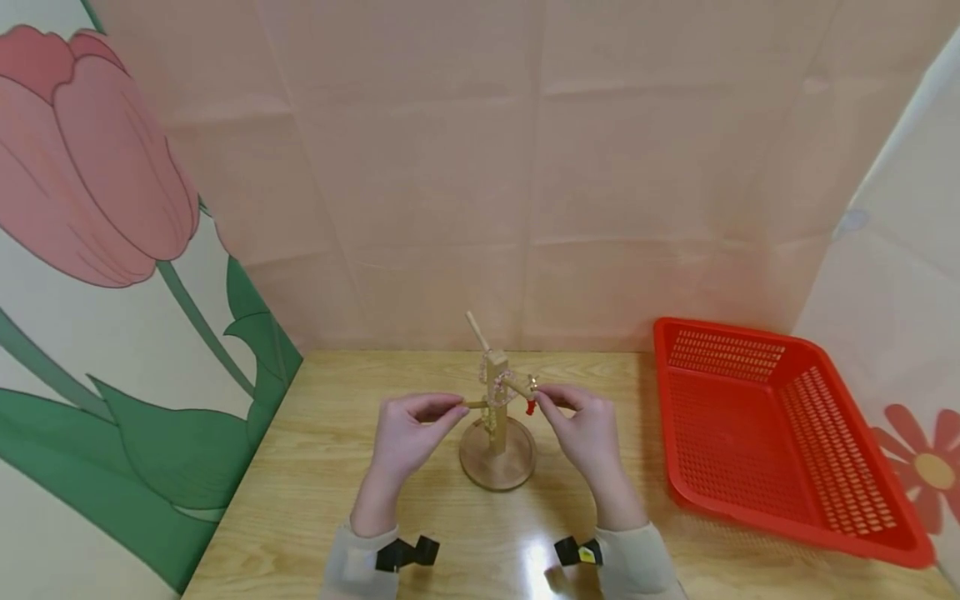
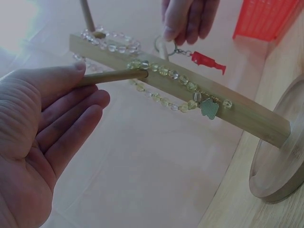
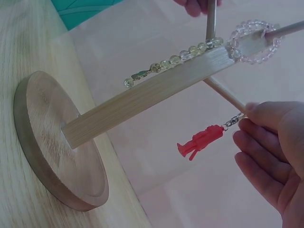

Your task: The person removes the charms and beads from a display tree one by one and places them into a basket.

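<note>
My left hand (image 1: 412, 429) pinches the end of a wooden peg (image 2: 114, 77) on the left side of a jewelry stand (image 1: 498, 467). On that peg hangs a yellow and clear beaded bracelet (image 2: 184, 80) with a green charm (image 2: 209, 109). Opposite, my right hand (image 1: 588, 433) pinches a keychain by its metal ring, right at the tip of another peg (image 3: 225, 93). The ring loops round this peg tip, and a red figure (image 3: 204, 138) dangles from its short chain. Pink beaded bracelets (image 2: 112, 47) hang on pegs near the top of the post.
A red plastic basket (image 1: 757, 517) stands to the right on the wooden table (image 1: 300, 500). A pinkish cloth backdrop (image 1: 420, 208) rises behind the stand. A panel with a large tulip (image 1: 127, 175) borders the left side; a flowered one borders the right.
</note>
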{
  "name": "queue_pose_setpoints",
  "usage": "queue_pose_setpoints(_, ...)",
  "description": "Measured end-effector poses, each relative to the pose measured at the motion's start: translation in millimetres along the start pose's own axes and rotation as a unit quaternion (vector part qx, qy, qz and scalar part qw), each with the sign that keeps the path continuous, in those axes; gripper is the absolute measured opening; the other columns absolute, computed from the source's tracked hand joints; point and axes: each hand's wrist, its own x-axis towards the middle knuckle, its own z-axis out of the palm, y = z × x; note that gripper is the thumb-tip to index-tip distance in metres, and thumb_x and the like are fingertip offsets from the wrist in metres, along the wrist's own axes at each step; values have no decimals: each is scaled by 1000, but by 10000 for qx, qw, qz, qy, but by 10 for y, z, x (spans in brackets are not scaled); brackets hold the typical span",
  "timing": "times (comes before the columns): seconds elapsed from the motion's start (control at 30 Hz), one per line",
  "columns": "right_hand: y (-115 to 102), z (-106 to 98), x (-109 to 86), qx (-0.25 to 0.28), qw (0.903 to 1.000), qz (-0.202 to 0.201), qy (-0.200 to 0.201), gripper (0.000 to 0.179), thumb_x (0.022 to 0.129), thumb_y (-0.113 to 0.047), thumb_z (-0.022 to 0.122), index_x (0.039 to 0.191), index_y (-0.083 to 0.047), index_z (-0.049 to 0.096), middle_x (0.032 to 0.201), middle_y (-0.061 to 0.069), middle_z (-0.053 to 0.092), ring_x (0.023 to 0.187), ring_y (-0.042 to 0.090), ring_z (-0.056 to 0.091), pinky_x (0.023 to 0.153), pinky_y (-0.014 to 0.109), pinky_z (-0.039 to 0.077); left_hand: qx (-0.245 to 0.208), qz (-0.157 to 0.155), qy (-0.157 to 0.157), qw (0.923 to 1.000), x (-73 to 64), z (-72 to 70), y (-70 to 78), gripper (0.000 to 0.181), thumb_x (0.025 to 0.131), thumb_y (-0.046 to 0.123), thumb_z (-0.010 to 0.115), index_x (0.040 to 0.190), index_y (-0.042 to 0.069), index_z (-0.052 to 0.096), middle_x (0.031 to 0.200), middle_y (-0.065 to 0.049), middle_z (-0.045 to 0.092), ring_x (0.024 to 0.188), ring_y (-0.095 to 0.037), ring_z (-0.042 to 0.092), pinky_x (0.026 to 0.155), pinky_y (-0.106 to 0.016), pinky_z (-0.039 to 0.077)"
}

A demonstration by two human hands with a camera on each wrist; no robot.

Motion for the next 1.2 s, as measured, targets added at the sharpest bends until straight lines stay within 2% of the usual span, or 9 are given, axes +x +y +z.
queue_pose_setpoints(0.57,-5,-6,18,64,9999,127,98,10,88,-5,90,96,-6,85,92,8,82,80,20,79,69,44,66,61,108,-28,9999,2,-7,-8,10,91,5,87,101,7,86,95,-1,82,81,-15,79,74,-30,66)
queue_pose_setpoints(0.73,0,-2,12,24,9998,166,105,10,88,-5,90,97,-6,85,93,6,82,81,18,79,71,33,65,102,144,-51,9998,-1,-5,-7,11,90,4,87,101,5,85,95,-1,82,82,-15,79,73,-30,66)
queue_pose_setpoints(0.93,5,1,9,43,9997,183,137,10,87,-4,90,96,-6,85,93,6,82,81,18,79,73,18,61,132,36,-74,9999,-5,-13,-1,11,90,4,87,101,6,85,96,1,82,84,-14,79,75,-31,66)
queue_pose_setpoints(1.03,8,2,7,74,9996,218,143,10,88,-5,90,97,-6,85,93,6,82,81,18,79,74,15,59,146,12,-77,9999,-6,-15,1,10,91,4,87,101,5,85,96,1,82,84,-14,79,75,-32,66)
queue_pose_setpoints(1.2,17,3,14,67,9996,148,224,12,87,-3,90,97,-6,86,93,6,82,81,19,79,69,31,65,163,58,-57,9998,1,-17,14,10,91,6,87,101,6,85,96,0,82,83,-16,79,75,-31,66)
